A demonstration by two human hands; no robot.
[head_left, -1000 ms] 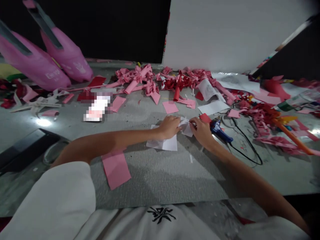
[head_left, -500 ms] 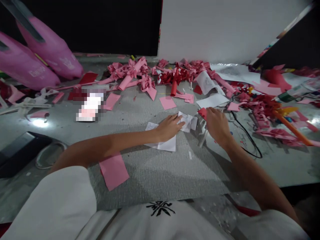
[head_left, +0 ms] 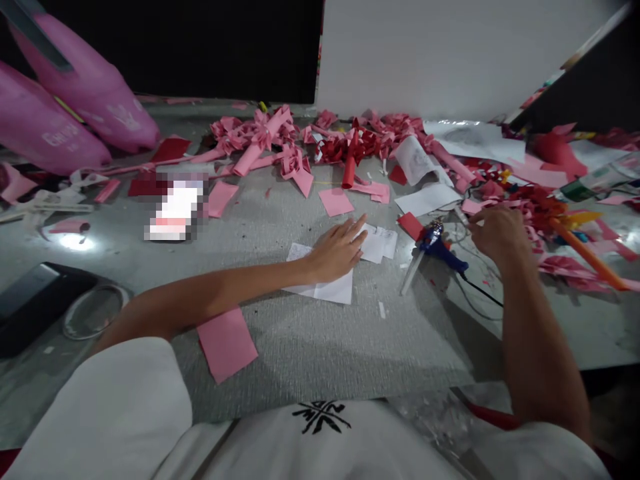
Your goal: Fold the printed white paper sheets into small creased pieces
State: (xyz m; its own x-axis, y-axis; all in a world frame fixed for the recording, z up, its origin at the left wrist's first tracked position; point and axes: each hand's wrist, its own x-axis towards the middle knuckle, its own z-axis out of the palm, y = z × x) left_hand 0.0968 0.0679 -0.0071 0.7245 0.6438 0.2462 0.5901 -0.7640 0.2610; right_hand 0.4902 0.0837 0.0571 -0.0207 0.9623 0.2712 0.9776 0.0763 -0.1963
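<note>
My left hand (head_left: 335, 252) lies flat, fingers stretched out, over white sheets (head_left: 333, 288) and the edge of smaller white paper pieces (head_left: 375, 243). My right hand (head_left: 503, 237) is farther right, its fingertips pinched together by a small pale item (head_left: 461, 215); what they hold is too small to name. Between the hands lies a blue glue gun (head_left: 443, 253) with a clear glue stick (head_left: 412, 275) at its left end and a dark cord running right. A red paper piece (head_left: 411, 225) lies against it.
Pink and red paper scraps (head_left: 270, 137) heap along the back. A phone (head_left: 176, 210) with a blurred screen lies left, near a roll of tape (head_left: 95, 312) and a black box-like object (head_left: 43, 303). Pink bottles (head_left: 65, 127) stand back left; an orange stick (head_left: 590, 253) lies right.
My right hand has moved right, away from the glue gun, which it had been covering. My left hand stays on the paper, its fingers slightly more raised and spread.
</note>
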